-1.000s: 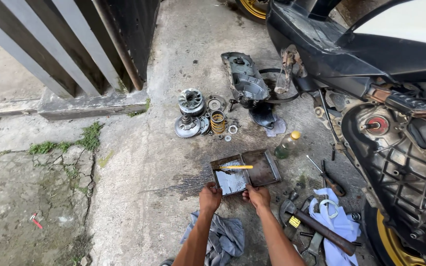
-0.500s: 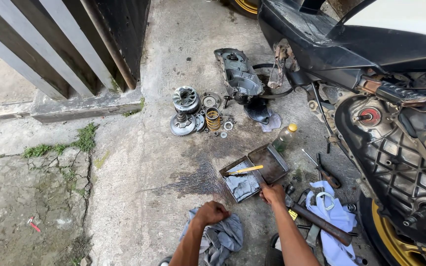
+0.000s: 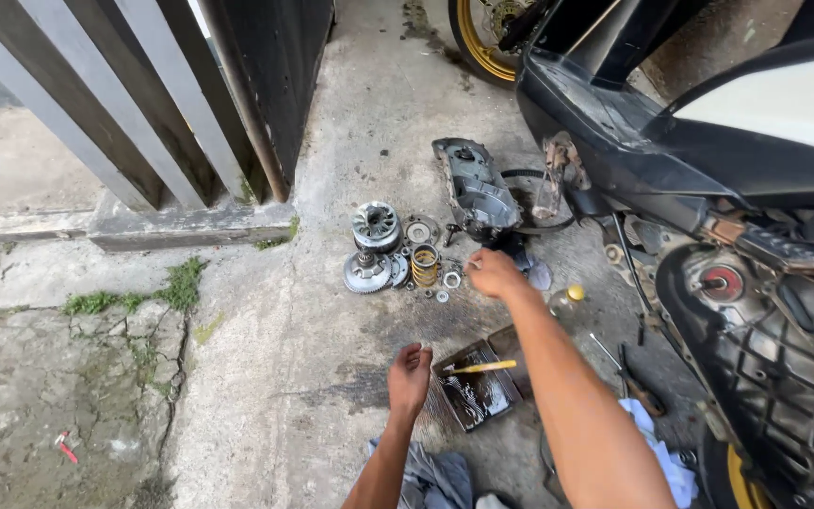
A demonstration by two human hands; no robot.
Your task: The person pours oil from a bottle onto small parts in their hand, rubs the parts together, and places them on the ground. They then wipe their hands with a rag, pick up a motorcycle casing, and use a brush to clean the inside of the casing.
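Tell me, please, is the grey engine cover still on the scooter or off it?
Off: the grey engine cover lies on the concrete beside the scooter.

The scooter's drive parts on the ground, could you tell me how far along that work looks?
Done: the cover is off and the pulleys, spring and washers lie on the concrete. In hand: the right hand reaches among those parts; the left hand hovers open by the tray with its brush. Left: nothing is refitted; the scooter's crankcase stands open.
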